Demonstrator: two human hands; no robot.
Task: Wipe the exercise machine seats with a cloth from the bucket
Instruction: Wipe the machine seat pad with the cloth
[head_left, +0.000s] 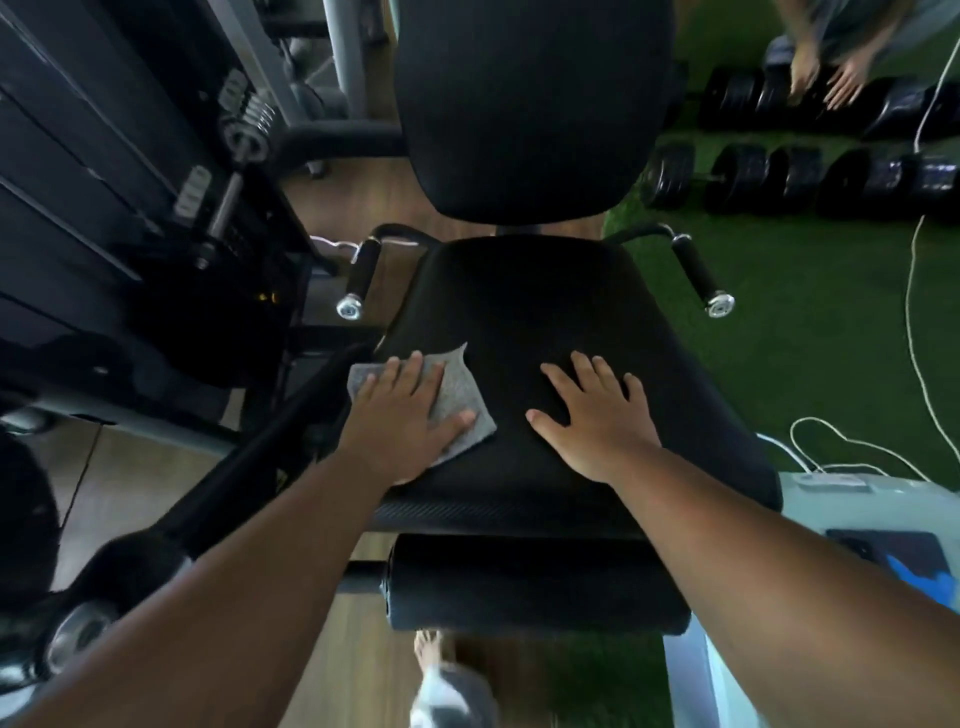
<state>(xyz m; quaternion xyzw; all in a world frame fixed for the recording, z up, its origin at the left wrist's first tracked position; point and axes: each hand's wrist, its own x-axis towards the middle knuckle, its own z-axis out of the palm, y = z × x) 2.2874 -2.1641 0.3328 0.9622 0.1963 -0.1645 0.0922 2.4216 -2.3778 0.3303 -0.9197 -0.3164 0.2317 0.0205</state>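
The black padded seat (545, 312) of an exercise machine fills the middle of the head view, with its black backrest (530, 104) above it. A grey cloth (457, 384) lies flat on the seat's left front part. My left hand (405, 415) presses down on the cloth with fingers spread. My right hand (597, 415) rests flat and open on the bare seat to the right of the cloth, holding nothing. The bucket is not in view.
Two black side handles (358, 275) (701, 275) flank the seat. A weight stack frame (130, 208) stands at left. Dumbbells (779, 176) lie on green turf at the upper right, where another person's hands (826, 73) reach. A padded roller (535, 582) sits below the seat.
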